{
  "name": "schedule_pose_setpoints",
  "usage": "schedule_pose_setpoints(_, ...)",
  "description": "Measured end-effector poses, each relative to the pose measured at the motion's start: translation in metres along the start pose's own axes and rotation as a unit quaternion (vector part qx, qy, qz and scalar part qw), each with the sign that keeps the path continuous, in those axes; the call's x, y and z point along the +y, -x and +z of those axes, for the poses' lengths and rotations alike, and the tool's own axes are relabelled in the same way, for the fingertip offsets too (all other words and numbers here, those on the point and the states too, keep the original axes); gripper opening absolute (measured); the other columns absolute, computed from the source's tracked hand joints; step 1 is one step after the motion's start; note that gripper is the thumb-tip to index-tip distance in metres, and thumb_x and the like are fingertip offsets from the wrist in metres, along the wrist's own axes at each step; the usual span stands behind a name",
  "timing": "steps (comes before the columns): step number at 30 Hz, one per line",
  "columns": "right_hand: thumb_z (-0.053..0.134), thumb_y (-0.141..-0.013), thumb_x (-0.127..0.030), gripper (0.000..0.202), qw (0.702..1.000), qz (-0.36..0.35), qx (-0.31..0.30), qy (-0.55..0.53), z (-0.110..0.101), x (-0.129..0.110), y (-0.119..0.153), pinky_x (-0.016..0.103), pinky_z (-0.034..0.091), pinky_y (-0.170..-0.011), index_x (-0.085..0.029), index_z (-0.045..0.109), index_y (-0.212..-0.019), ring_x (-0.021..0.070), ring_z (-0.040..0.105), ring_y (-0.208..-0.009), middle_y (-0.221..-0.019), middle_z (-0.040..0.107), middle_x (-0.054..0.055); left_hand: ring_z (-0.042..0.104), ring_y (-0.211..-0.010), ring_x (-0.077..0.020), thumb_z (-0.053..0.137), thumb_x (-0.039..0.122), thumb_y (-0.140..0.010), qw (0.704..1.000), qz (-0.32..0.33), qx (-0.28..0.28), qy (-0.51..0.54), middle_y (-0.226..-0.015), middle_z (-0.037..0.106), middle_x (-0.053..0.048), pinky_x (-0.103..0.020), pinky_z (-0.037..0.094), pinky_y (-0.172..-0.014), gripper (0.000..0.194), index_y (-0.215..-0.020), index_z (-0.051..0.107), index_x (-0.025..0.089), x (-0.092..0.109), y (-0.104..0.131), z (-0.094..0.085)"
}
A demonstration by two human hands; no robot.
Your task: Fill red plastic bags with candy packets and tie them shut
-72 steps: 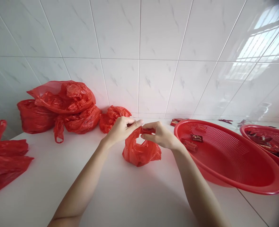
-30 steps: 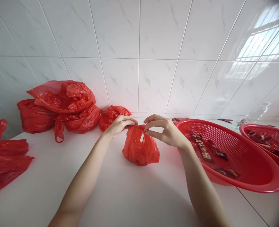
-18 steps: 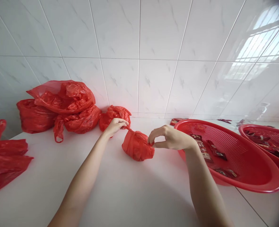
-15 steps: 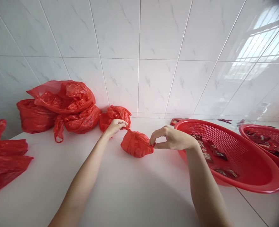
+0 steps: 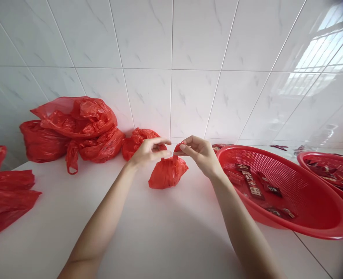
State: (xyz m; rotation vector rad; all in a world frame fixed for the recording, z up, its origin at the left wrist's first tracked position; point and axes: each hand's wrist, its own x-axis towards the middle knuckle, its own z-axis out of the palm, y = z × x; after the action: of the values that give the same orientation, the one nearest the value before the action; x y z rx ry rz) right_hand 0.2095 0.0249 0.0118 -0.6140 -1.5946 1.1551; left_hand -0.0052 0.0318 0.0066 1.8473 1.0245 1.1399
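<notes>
The small bag [image 5: 166,173] at the centre is bright red, plain and slightly glossy. The heap of bags [image 5: 72,128] at far left is the same translucent red, as are the flat bags [image 5: 5,193] at the near left edge. The two perforated baskets, the big basket [image 5: 282,186] and the far right basket [image 5: 331,170], are red with a fine mesh pattern; the sachets [image 5: 253,186] inside are dark red with white print. The table [image 5: 160,240] is plain white, the wall tiles [image 5: 171,58] white with faint grey veining.
</notes>
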Motion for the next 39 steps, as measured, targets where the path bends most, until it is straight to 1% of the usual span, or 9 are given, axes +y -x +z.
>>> schedule_pose_setpoints(3, 0.076, -0.081, -0.041, 0.027, 1.0, -0.026, -0.008, 0.004, 0.007, 0.002, 0.001, 0.034, 0.057, -0.079, -0.017, 0.064, -0.082, 0.0172, 0.069, -0.079, -0.08, 0.069, 0.003, 0.06, -0.081, -0.0178, 0.075, 0.035, -0.077, 0.996, 0.019, -0.053, -0.073, -0.087, 0.067, -0.002, -0.029, 0.046, -0.071, 0.025, -0.095, 0.07, 0.019, 0.013, 0.007, 0.021)
schedule_pose_setpoints(7, 0.078, -0.079, -0.042, 0.034, 0.998, -0.047, -0.026, 0.034, -0.002, -0.003, 0.004, 0.038, 0.054, -0.088, -0.019, 0.066, -0.101, 0.0213, 0.067, -0.097, -0.099, 0.07, 0.008, 0.06, -0.079, -0.018, 0.065, 0.04, -0.088, 0.996, 0.057, -0.033, -0.059, -0.08, 0.066, -0.003, -0.03, 0.047, -0.07, 0.024, -0.081, 0.07, 0.017, 0.014, 0.007, 0.029)
schedule_pose_setpoints(11, 0.082, -0.074, -0.041, 0.06, 0.985, -0.02, -0.149, 0.085, -0.014, 0.003, 0.002, 0.04, 0.047, -0.101, -0.025, 0.057, -0.127, 0.0226, 0.059, -0.115, -0.12, 0.064, 0.007, 0.062, -0.083, -0.0184, 0.065, 0.039, -0.089, 0.996, 0.088, -0.013, 0.023, -0.081, 0.067, -0.004, -0.032, 0.049, -0.079, 0.025, -0.08, 0.072, 0.016, 0.021, 0.008, 0.024)
schedule_pose_setpoints(16, 0.069, -0.084, -0.053, 0.036, 0.946, 0.05, -0.3, 0.117, -0.006, 0.024, -0.001, 0.028, 0.044, -0.067, -0.017, 0.062, -0.083, 0.0131, 0.051, -0.071, -0.076, 0.054, -0.002, 0.061, -0.078, -0.0173, 0.069, 0.038, -0.087, 0.994, 0.087, 0.02, 0.063, -0.075, 0.066, -0.004, -0.032, 0.05, -0.079, 0.023, -0.078, 0.073, 0.016, 0.029, 0.011, 0.02)
schedule_pose_setpoints(21, 0.059, -0.091, -0.054, 0.041, 0.959, 0.052, -0.274, 0.054, 0.007, 0.033, -0.001, 0.025, 0.038, -0.062, -0.018, 0.05, -0.076, 0.0096, 0.043, -0.063, -0.07, 0.045, -0.004, 0.064, -0.088, -0.0184, 0.075, 0.036, -0.082, 0.976, 0.074, 0.141, 0.145, -0.086, 0.071, -0.006, -0.032, 0.05, -0.086, 0.021, -0.086, 0.077, 0.015, 0.02, 0.006, 0.01)
schedule_pose_setpoints(26, 0.057, -0.092, -0.055, 0.04, 0.965, 0.068, -0.249, 0.045, 0.011, 0.034, 0.0, 0.024, 0.041, -0.06, -0.017, 0.052, -0.08, 0.0102, 0.049, -0.064, -0.073, 0.051, -0.003, 0.065, -0.089, -0.0186, 0.08, 0.035, -0.076, 0.964, 0.056, 0.172, 0.195, -0.089, 0.072, -0.007, -0.032, 0.051, -0.085, 0.022, -0.083, 0.076, 0.014, 0.012, -0.001, 0.005)
schedule_pose_setpoints(30, 0.059, -0.091, -0.055, 0.041, 0.968, 0.062, -0.235, 0.067, 0.006, 0.032, 0.001, 0.023, 0.037, -0.057, -0.017, 0.052, -0.075, 0.0092, 0.044, -0.061, -0.069, 0.048, -0.004, 0.065, -0.091, -0.0204, 0.074, 0.041, -0.081, 0.979, 0.048, 0.144, 0.138, -0.092, 0.071, -0.008, -0.033, 0.051, -0.084, 0.028, -0.087, 0.075, 0.014, 0.015, 0.002, 0.006)
schedule_pose_setpoints(36, 0.061, -0.091, -0.052, 0.038, 0.972, 0.042, -0.22, 0.071, 0.0, 0.028, 0.002, 0.025, 0.037, -0.058, -0.016, 0.056, -0.077, 0.01, 0.044, -0.062, -0.071, 0.049, -0.002, 0.065, -0.089, -0.0217, 0.071, 0.046, -0.081, 0.998, 0.026, -0.018, -0.053, -0.089, 0.071, -0.005, -0.031, 0.052, -0.079, 0.03, -0.093, 0.073, 0.018, 0.025, 0.015, 0.008)
schedule_pose_setpoints(39, 0.062, -0.091, -0.049, 0.037, 0.972, 0.002, -0.214, 0.095, 0.002, 0.025, 0.001, 0.024, 0.034, -0.055, -0.017, 0.054, -0.074, 0.0093, 0.04, -0.06, -0.068, 0.046, -0.004, 0.063, -0.078, -0.0193, 0.066, 0.047, -0.085, 0.992, 0.01, -0.042, -0.115, -0.079, 0.067, -0.003, -0.03, 0.05, -0.07, 0.031, -0.083, 0.07, 0.017, 0.029, 0.023, 0.011)
